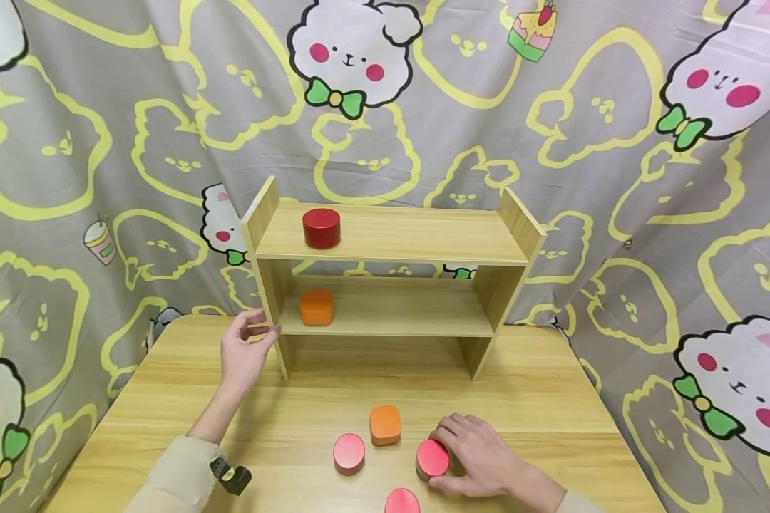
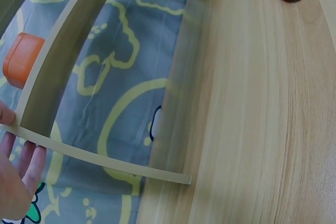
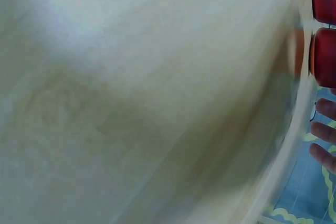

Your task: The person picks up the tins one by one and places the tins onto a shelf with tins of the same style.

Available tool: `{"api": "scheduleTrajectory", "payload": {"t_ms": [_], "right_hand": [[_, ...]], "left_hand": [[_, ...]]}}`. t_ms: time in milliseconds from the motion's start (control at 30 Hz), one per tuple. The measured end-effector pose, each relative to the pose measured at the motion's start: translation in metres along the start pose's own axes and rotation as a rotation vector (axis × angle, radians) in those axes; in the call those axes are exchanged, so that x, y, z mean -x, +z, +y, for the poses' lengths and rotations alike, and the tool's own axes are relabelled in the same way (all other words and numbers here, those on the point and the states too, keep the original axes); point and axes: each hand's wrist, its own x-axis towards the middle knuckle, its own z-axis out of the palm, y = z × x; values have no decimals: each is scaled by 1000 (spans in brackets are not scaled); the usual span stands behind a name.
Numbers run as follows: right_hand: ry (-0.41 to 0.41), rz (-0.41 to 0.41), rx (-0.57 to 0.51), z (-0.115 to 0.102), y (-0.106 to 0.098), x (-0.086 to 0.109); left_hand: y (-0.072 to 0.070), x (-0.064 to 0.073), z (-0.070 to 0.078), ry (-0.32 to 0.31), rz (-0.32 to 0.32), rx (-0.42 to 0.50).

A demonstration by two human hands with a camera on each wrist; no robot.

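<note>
My left hand (image 1: 247, 353) holds the left side panel of a wooden shelf (image 1: 385, 306), thumb in front and fingers behind. In the left wrist view, the left hand (image 2: 16, 179) pinches that panel's edge. Low on the table at the right, my right hand (image 1: 478, 456) grips a round red tin (image 1: 433, 458), its thumb at the near side and fingers at the far side. The right wrist view catches only some fingers (image 3: 324, 129) beside a red tin (image 3: 326, 59). Close by are an orange square tin (image 1: 385, 425) and two more red tins (image 1: 349, 454), (image 1: 402, 501).
On the shelf's top board stands a dark red round tin (image 1: 321, 229); an orange square tin (image 1: 317, 306) sits on the middle board. The wooden table (image 1: 552, 399) carries everything. A patterned curtain (image 1: 372, 142) hangs behind and along both sides.
</note>
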Motion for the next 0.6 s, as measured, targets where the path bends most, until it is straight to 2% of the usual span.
{"api": "scheduleTrajectory", "payload": {"t_ms": [233, 600], "right_hand": [[-26, 42, 47, 6, -9, -5], [-41, 100, 59, 15, -29, -19]], "left_hand": [[-1, 0, 1, -1, -6, -11], [-2, 1, 2, -6, -16, -5]]}}
